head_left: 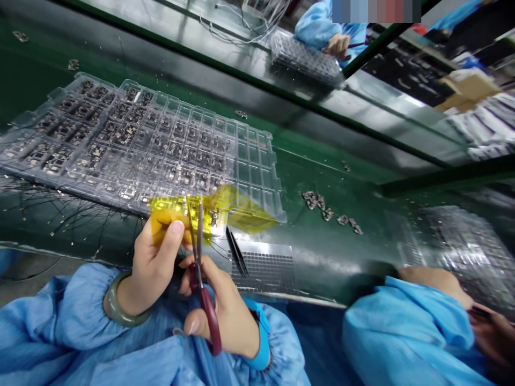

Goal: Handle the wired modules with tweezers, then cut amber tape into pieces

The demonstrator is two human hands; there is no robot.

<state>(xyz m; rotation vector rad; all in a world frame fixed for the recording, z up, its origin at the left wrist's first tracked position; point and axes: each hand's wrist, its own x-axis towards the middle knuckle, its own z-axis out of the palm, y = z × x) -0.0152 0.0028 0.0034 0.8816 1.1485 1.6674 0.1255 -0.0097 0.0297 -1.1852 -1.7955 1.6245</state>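
My left hand (155, 257) pinches a sheet of yellow polyimide film (245, 212) between thumb and fingers, and a jade-like bangle (120, 303) circles that wrist. My right hand (219, 305) grips red-handled scissors (207, 313), whose narrow blades reach up across the film. The film lies over the near edge of a clear plastic tray (132, 145) with rows of pockets holding small circuit boards. Its pockets on the right side look unfilled. Under the film, part of the tray is blurred by yellow.
Black tweezers (237, 254) lie on a metal mesh sheet (263, 273) on the green bench (333, 171), near small boards (325, 212). Thin wires (60, 214) spread left. A co-worker's blue sleeve (406, 327) is at lower right, beside a foil-like tray (462, 241); another co-worker's hand (338, 45) is at the top.
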